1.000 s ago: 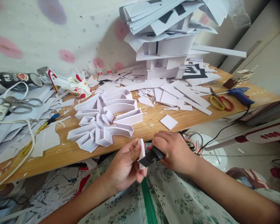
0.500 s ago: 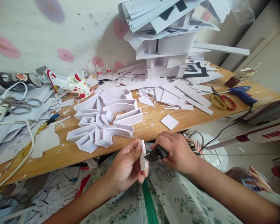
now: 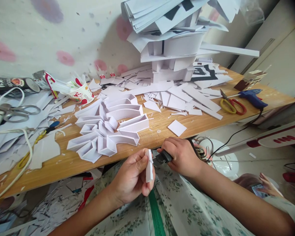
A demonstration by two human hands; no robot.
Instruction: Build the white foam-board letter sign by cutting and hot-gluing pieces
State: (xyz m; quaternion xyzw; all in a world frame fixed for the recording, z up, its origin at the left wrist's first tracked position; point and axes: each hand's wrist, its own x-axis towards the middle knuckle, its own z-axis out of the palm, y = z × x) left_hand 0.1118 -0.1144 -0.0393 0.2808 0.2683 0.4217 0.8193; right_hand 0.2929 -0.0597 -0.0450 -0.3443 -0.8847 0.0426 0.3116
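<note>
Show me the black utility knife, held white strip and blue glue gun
Black utility knife (image 3: 165, 156): head view, on the handle.
Held white strip (image 3: 149, 168): head view, on its middle.
Blue glue gun (image 3: 252, 95): head view, on the body.

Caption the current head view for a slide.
Left hand holding a small white piece, right hand a black cutter, by a wooden table strewn with white cutouts.

Strip (image 3: 149, 171) left of cutter (image 3: 164, 157), table (image 3: 149, 140) beyond, glue gun (image 3: 253, 97) right
</note>
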